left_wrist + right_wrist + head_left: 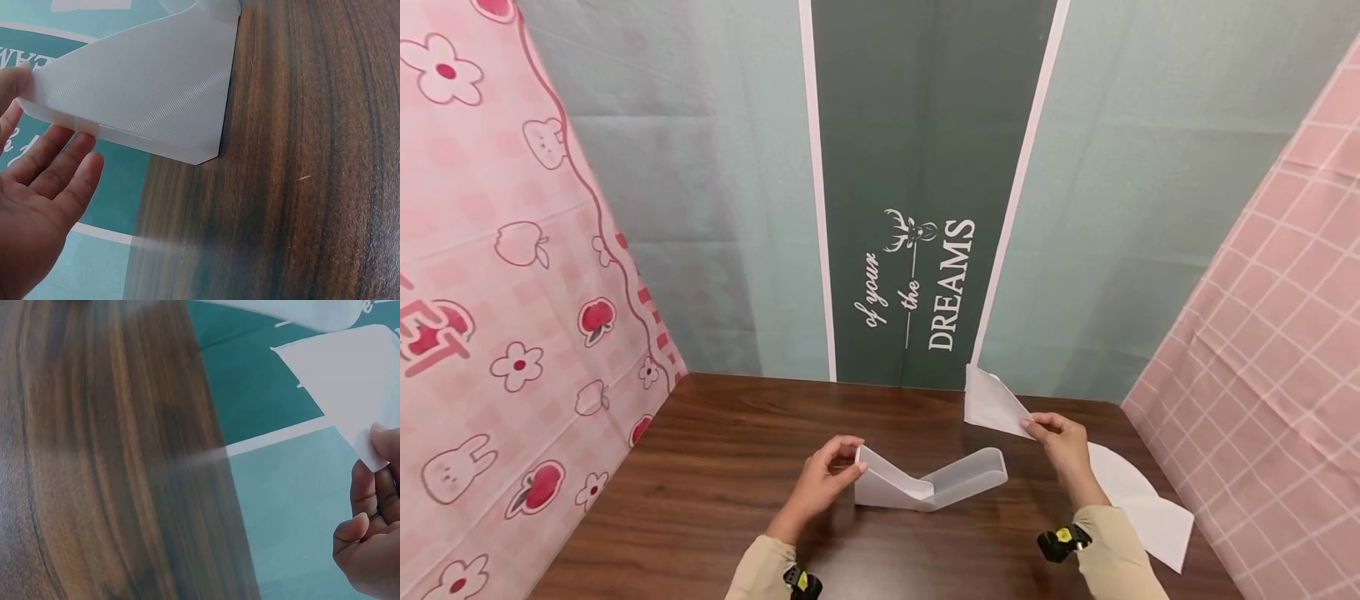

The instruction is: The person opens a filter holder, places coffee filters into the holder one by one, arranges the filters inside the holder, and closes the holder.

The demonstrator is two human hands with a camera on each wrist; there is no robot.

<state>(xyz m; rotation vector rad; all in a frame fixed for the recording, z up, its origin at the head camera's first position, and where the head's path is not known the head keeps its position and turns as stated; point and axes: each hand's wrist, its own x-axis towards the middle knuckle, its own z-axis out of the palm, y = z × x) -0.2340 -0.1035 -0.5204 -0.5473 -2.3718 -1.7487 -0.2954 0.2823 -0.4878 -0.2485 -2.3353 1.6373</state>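
Note:
In the middle of the head view, a translucent white plastic holder (887, 487) with two sloping sides and a low middle stands on the table. My left hand (820, 483) pinches its left end between thumb and fingers; in the left wrist view its ribbed side panel (144, 81) fills the upper left. To the right and farther back, my right hand (1063, 446) pinches a corner of a white wedge-shaped paper (992, 404), held above the table and apart from the holder. The same paper (350, 381) shows in the right wrist view.
More white paper pieces (1153, 525), one with a curved edge, lie at the table's right side, partly behind my right forearm. The dark wooden table (730, 467) meets a green printed curtain (925, 167) at the back. Pink cloths hang on both sides.

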